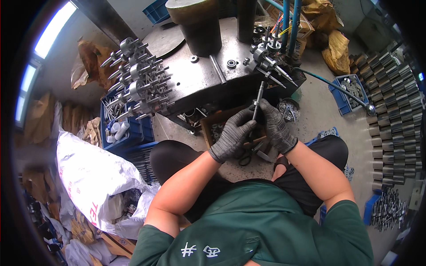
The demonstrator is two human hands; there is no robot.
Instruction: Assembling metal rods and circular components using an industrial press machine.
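My left hand (232, 134) and my right hand (276, 127), both in dark grey knit gloves, meet in front of the metal bench. Between them stands a slim stepped metal shaft (259, 95), tilted slightly right at its top. My left fingers and thumb are closed round its lower end. Higher up, my right fingers close on its middle; part of that grip is hidden. On the bench top (195, 82) just beyond lie a plain metal rod (218, 69) and a ring-shaped bearing (231, 64). Shafts with thick rotor cores (261, 55) lie at the bench's right end.
Many rotor shafts (138, 84) are stacked on the bench's left. A heavy press column (195, 31) rises behind. Below my hands sits a wooden box (207, 133) of parts. A ball-ended lever (370, 109) juts out right, near a blue bin (341, 106). A white sack (88, 177) stands left.
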